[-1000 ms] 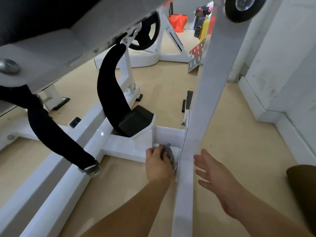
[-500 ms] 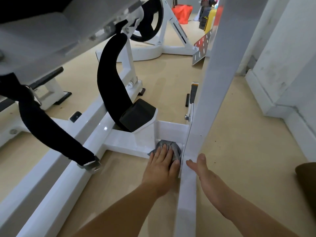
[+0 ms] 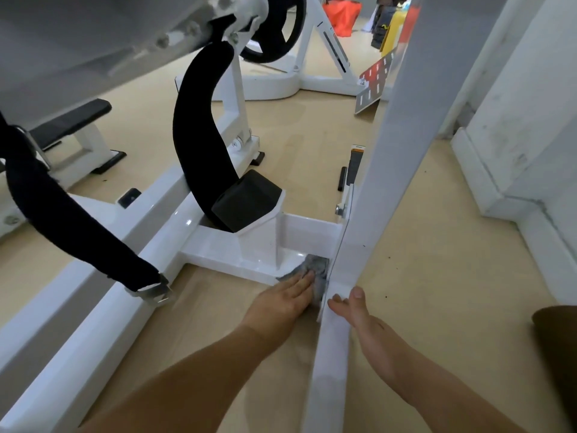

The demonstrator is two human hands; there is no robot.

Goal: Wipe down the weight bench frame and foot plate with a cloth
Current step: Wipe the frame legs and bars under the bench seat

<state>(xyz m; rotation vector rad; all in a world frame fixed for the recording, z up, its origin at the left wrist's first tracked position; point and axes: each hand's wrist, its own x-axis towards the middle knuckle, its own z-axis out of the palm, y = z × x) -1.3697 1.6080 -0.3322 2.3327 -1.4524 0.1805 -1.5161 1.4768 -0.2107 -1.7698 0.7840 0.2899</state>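
Note:
A white weight bench frame (image 3: 218,248) runs low across the floor, with a white upright post (image 3: 384,170) rising at centre right. My left hand (image 3: 281,303) lies flat with straight fingers on a grey cloth (image 3: 315,267), pressing it into the corner where the cross piece meets the post. My right hand (image 3: 359,310) rests on the white base bar (image 3: 331,364) just below the post, thumb on top and fingers over its left edge. Part of the cloth is hidden under my left hand.
A black curved pad (image 3: 196,145) ends in a black block (image 3: 246,200) just behind the corner. A black strap (image 3: 71,226) with a metal buckle hangs at left. A white wall base (image 3: 505,198) stands to the right, and more gym equipment (image 3: 299,76) stands behind.
My left hand went from a curled grip on the cloth to flat fingers pressing it in the corner. My right hand came down from the air onto the base bar.

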